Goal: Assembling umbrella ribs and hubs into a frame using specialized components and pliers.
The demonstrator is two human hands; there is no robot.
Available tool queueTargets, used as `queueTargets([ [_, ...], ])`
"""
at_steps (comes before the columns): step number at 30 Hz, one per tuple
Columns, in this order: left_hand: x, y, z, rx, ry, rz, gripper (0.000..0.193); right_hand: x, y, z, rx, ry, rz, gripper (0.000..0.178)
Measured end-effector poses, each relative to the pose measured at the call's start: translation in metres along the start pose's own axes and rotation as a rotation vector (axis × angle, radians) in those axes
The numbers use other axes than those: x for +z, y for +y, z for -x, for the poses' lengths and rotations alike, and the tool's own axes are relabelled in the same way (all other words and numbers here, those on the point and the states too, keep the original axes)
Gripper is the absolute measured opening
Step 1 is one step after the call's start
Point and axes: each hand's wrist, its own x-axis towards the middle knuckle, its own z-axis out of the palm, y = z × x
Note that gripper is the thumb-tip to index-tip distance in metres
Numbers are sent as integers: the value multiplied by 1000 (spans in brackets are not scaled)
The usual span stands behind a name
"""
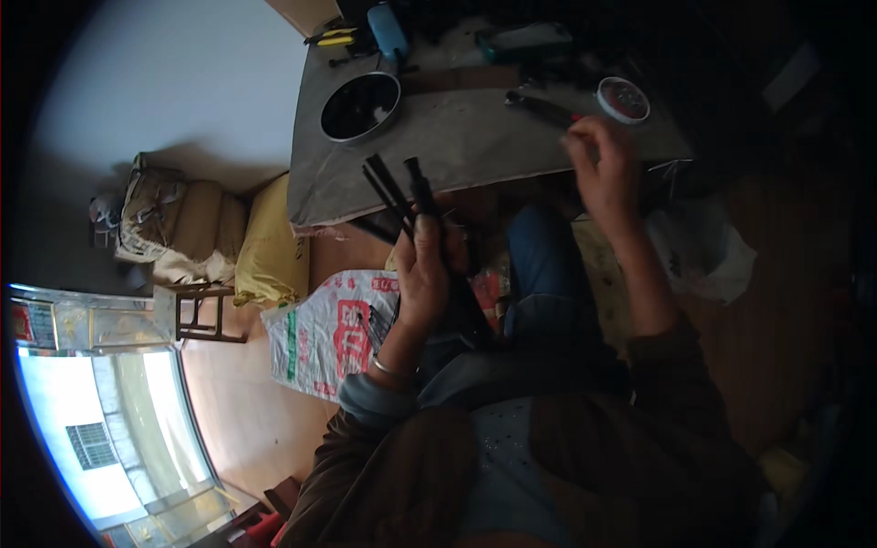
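Note:
My left hand (422, 279) is closed around a bundle of long black rods (388, 190), held upright over my lap in front of the table edge. One rod in the bundle is thicker, with a wider cap at its top. Over the right part of the table edge, my right hand (605, 173) has its fingers curled and thumb and forefinger drawn together; anything between them is too small to make out. Just beyond those fingertips lies a dark hand tool (545, 110) with a bit of red at its near end.
On the grey-covered table (448, 128) stand a round dark pan (360, 107) and a small white-rimmed tub (623, 100). Farther back are a blue bottle-like object (387, 33) and yellow-handled pliers (336, 37). Sacks (274, 242), a wooden stool (212, 313) and a white plastic bag (699, 251) are on the floor.

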Motion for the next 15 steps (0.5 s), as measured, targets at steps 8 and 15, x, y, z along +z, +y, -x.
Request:
queueTargets([
  [8,-9,-3,-4,-99,-112,-54,49,16,58,-18,-159,-234,502,26],
  [15,-8,-8,-12,-125,54,-18,41,8,61,-30,-36,-265,161,24],
])
